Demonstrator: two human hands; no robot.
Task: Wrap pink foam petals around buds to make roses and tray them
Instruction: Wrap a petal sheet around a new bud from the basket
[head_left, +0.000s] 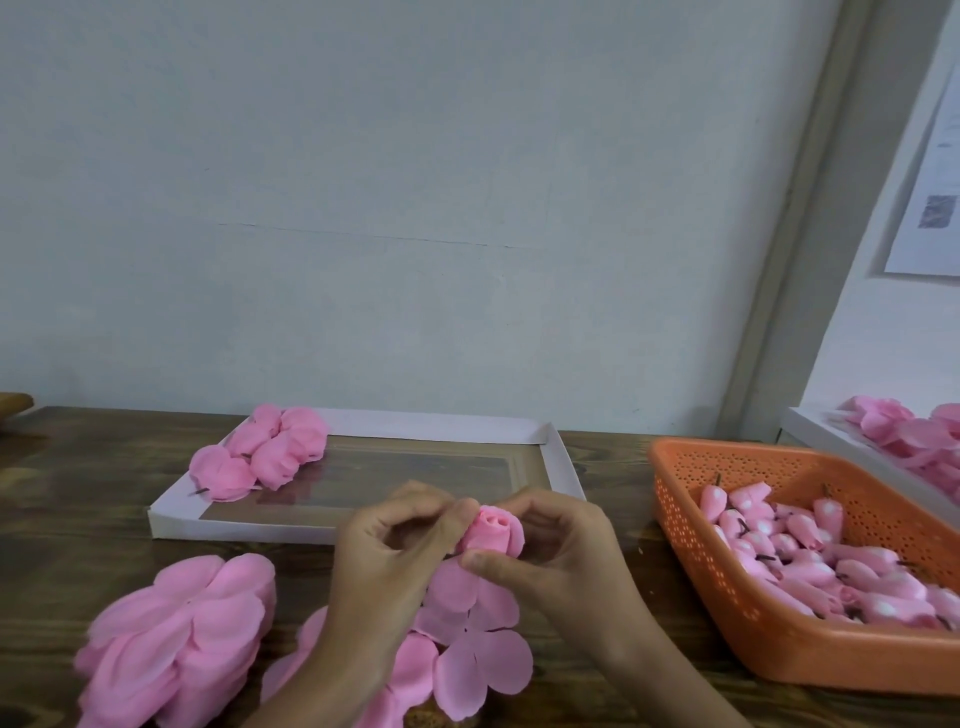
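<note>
**Gently now: half-wrapped rose, pinched from both sides**

Held just above the table (78, 519), in front of the near rim of the white tray (563, 462), between the petal stack (176, 639) and the orange basket (675, 525). Rose (491, 530) pinched on its left side by the left hand (395, 551), thumb and curled fingers closing on the outer petal. Gripped on the right by the right hand (561, 551), thumb pressed across the base, other fingers arched over the top.

Feather-light by the look of it, and soft: thin foam, probably easy to crease or tear under a hard squeeze, and springy enough to unroll once released. Best taken low, at the gathered base, never at the open lip of the bloom.

Long axis tilted rather than upright. Spiral tip pointing up and away, toward the tray; stem end down toward the wearer, mostly hidden by the hands. Below, loose petal lobes (467, 587) hanging unwrapped, reaching down to the flat petal sheets (488, 670) on the table.
</note>
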